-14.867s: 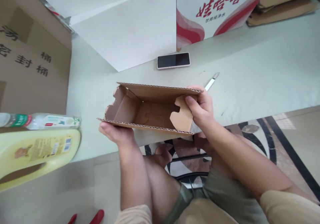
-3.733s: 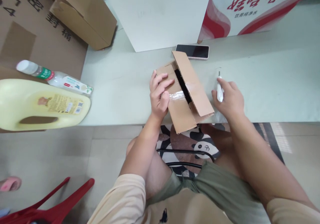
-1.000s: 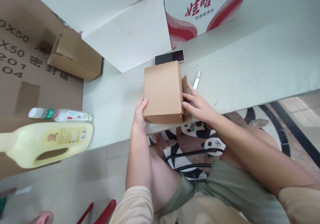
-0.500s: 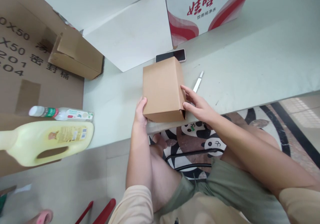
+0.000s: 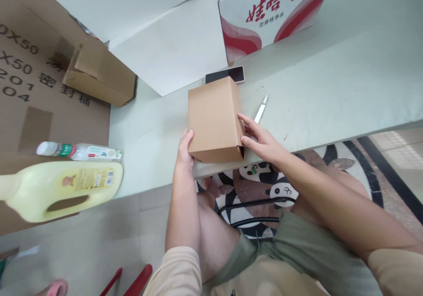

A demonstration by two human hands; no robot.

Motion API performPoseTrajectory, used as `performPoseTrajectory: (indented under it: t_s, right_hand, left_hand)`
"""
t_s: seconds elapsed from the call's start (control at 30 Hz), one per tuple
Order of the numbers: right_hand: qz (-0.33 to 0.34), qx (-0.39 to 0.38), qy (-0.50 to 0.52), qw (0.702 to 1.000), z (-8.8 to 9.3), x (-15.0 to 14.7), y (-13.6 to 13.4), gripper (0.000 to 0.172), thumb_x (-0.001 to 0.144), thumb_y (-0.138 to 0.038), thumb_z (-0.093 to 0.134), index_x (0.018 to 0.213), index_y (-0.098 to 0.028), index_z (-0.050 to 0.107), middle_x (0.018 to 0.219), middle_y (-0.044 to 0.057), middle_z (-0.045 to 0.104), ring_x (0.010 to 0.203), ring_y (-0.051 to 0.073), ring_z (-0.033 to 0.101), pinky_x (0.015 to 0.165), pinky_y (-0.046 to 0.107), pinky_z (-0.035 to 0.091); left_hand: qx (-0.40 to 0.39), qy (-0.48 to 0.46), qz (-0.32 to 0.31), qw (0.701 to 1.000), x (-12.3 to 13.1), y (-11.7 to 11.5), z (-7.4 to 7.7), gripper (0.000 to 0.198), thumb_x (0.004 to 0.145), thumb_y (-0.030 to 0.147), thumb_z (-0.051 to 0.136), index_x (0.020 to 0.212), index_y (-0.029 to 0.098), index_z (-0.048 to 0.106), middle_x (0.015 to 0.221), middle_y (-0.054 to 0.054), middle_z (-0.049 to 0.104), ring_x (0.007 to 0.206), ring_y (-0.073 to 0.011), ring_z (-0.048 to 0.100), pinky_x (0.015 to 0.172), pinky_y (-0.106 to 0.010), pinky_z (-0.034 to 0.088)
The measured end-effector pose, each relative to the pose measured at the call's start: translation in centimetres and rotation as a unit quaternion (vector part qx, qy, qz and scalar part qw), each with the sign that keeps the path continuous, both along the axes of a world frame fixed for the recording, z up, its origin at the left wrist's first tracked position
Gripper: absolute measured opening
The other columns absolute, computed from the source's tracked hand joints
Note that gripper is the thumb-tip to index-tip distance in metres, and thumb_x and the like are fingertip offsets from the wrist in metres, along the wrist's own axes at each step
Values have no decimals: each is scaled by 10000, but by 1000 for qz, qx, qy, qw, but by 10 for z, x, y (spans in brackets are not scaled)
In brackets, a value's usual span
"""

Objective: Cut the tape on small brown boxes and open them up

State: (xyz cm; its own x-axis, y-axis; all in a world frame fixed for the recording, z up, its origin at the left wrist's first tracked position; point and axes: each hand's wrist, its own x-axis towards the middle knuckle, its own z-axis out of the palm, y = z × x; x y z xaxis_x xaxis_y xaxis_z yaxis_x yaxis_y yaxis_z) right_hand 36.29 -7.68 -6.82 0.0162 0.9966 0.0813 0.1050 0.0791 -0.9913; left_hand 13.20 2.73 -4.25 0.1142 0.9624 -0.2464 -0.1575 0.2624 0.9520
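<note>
Fingers (image 5: 245, 122) of right hand (image 5: 262, 142) outstretched, pressed flat against cardboard box (image 5: 213, 115) side; left hand (image 5: 184, 149) clasping near-left corner. Resting at near edge of table (image 5: 330, 89). Likely light, stiff, crushable (hollow corrugate): grip opposite walls near corners.

A dark phone (image 5: 225, 74) lies flat on the pale green table (image 5: 330, 80). Right of the phone and nearer the table edge lies a slim white blade tool (image 5: 261, 109). Behind the phone to the right stands a red-and-white carton (image 5: 264, 14) with red Chinese lettering; behind it to the left, a plain white box (image 5: 172, 53). Well left of the phone sits an open brown carton (image 5: 99, 78) on a big printed cardboard sheet (image 5: 39, 106). Farther left and nearer than the phone, a clear water bottle (image 5: 79, 151) lies beside a yellow jug (image 5: 62, 188) on its side
</note>
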Motion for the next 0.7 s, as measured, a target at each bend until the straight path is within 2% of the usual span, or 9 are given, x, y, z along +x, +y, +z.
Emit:
performPoseTrajectory:
  t_s: [0.23,0.5,0.7]
  right_hand:
    - [1,0,2,1000,0,0,1,800,916,-656,574,1613,-337,342,1672,53,370,1522,314,399,1265,570,324]
    - [-3,-12,7,1000,-2,0,1,791,907,-670,583,1602,-360,368,1706,35,299,1548,324,353,1260,596,315]
    - [-3,-11,20,1000,-1,1,1,779,917,-674,563,1607,-381,350,1705,17,301,1562,308,329,1268,590,307]
  left_hand:
    - [-4,0,5,1000,1,-1,1,509,583,558,831,934,194,765,1072,-98,793,1104,-318,722,910,-371,583]
    - [-31,-40,14,999,4,-9,2,474,545,544,782,857,193,713,1070,-112,791,1200,-379,688,953,-433,585]
    - [-17,-43,-8,999,6,-10,2,425,569,520,787,839,202,703,1116,-117,784,1279,-383,647,1042,-456,553]
